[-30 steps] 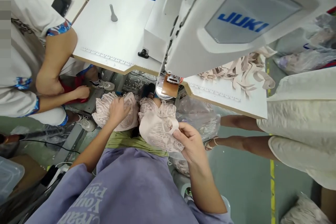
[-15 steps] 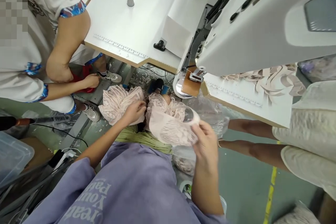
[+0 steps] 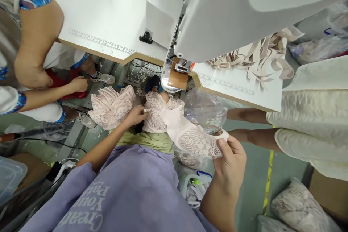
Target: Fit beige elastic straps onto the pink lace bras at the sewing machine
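Observation:
A pale pink lace bra (image 3: 190, 134) is stretched over my lap, its lace cup on my knee and a band reaching to the right. My right hand (image 3: 231, 157) is closed on the far end of that band, thumb on top. With its fingers pinched together, my left hand (image 3: 136, 115) grips the edge of the lace near the cup. Beside it, a stack of similar lace bras (image 3: 111, 106) rests on my other leg. Above my knees is the sewing machine's arm end with a metal presser part (image 3: 182, 66).
The white machine table (image 3: 114, 18) has rulers along its edge and cut strips (image 3: 261, 58) heaped at the right. A co-worker's arm (image 3: 38, 40) is at the left; another person's legs (image 3: 247, 125) stand at right. A bin of scraps (image 3: 195, 190) and plastic bags (image 3: 301, 203) are on the floor.
My right hand has moved right and down, pulling the bra's band out longer. My left hand stays at the lace. The view has shifted to the right.

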Tool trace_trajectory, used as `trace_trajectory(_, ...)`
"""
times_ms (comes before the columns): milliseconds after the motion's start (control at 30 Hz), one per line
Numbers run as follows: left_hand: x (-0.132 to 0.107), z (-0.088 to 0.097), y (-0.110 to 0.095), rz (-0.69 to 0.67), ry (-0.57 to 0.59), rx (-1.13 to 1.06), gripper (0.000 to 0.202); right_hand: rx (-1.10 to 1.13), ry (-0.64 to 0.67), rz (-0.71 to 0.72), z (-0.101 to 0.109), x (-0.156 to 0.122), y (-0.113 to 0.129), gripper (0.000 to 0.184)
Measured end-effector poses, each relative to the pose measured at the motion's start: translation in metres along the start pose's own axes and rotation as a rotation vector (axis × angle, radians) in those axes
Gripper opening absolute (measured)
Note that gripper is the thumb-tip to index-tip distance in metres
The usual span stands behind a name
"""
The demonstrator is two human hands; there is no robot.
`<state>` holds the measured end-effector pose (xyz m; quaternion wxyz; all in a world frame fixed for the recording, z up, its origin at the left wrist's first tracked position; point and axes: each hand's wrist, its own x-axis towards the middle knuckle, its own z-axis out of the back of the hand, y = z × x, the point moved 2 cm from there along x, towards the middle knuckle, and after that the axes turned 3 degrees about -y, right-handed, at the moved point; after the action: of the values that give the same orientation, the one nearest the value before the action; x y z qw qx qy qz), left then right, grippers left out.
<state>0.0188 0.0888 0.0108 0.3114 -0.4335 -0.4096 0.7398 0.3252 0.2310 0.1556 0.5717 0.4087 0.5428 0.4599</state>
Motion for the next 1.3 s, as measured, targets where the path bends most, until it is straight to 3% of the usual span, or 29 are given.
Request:
trace_trajectory(167, -0.014, 0.011, -0.022, 0.013, 0.193, -0.295, 0.054, 0.029, -0.031, 0.064, 0.000, 0.000, 0.012, 0.029)
trace_trajectory(300, -0.016, 0.012, -0.026, 0.037, 0.267, -0.420, 0.064, -0.005, 0.023, 0.050, -0.015, 0.000, 0.010, 0.032)
trace_trajectory(400, -0.020, 0.012, -0.032, 0.015, 0.258, -0.460, 0.068, -0.086, 0.237, 0.043, -0.047, 0.000, -0.004, 0.028)
trace_trajectory(533, -0.027, 0.017, -0.049, -0.100, 0.208, -0.400, 0.062, -0.174, 0.552, 0.033, -0.106, 0.004, -0.033, 0.027)
trace_trajectory(667, -0.029, 0.020, -0.055, -0.144, 0.156, -0.375, 0.057, -0.175, 0.676, 0.045, -0.156, 0.007, -0.050, 0.032)
trace_trajectory(767, -0.027, 0.022, -0.052, -0.173, 0.088, -0.398, 0.052, -0.189, 0.725, 0.060, -0.177, 0.006, -0.057, 0.031)
trace_trajectory(1000, -0.025, 0.026, -0.041, -0.118, -0.003, -0.462, 0.055, -0.235, 0.854, 0.022, -0.195, 0.008, -0.075, 0.033)
trace_trajectory(1133, -0.026, 0.029, -0.037, -0.114, -0.029, -0.459, 0.056, -0.191, 0.857, 0.004, -0.201, 0.006, -0.080, 0.028)
trace_trajectory(1300, -0.024, 0.033, -0.034, -0.103, -0.019, -0.442, 0.049, -0.135, 0.828, -0.105, -0.206, 0.004, -0.083, 0.036)
